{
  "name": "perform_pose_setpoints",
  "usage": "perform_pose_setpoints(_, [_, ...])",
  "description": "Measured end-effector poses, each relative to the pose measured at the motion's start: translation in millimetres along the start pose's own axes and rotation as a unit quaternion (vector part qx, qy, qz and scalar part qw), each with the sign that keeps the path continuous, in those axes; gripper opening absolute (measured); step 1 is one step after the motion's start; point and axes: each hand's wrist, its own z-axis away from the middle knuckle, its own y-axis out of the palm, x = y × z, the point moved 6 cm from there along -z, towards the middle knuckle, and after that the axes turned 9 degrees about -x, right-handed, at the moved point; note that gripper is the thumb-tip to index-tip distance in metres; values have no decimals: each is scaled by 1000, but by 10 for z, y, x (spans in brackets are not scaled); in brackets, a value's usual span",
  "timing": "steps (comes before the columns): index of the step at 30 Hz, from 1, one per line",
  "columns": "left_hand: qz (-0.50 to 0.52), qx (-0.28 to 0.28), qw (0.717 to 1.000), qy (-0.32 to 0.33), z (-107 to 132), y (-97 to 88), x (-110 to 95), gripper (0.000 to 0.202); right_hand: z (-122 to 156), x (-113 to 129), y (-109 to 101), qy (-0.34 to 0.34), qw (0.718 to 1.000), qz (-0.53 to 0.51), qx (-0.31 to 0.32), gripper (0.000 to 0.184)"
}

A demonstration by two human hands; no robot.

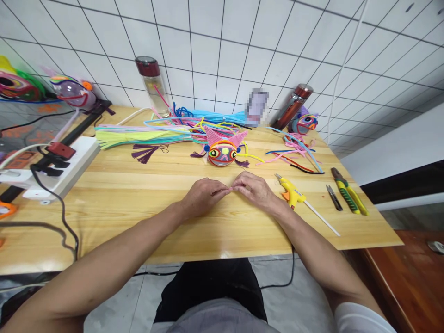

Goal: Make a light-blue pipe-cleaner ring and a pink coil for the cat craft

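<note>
My left hand (205, 196) and my right hand (255, 190) meet fingertip to fingertip just above the wooden table. Both are closed in a pinch, and whatever lies between the fingertips is too small to make out. Right behind them sits a round decorated head figure (222, 156) with pink pointed ears, ringed eyes, a red mouth outline and purple tassels at its sides. To the right of my right hand lies a yellow hot glue gun (292, 192) with a white glue stick (322, 218) coming out of its back.
Bundled pipe cleaners (145, 136) and a purple tassel (147, 153) lie behind. Small snips (334, 198) and pliers (348, 192) rest at right, near loose pipe cleaners (294, 150). A power strip (65, 169) with cables stands left. Two bottles, a glass one (152, 85) and a red one (294, 106), line the wall.
</note>
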Motion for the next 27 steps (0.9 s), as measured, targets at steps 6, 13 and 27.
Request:
perform_pose_setpoints(6, [-2,0,1000,-13,4,3,40,22,-9,-35,-43,4,1000,1,-13,12])
perform_pose_setpoints(13, [4,5,1000,-7,14,14,38,21,-13,-59,-63,6,1000,9,-11,15])
perform_pose_setpoints(27, [-15,3,1000,-27,-1,-4,58,24,-21,-69,-122,12,999,28,-25,14])
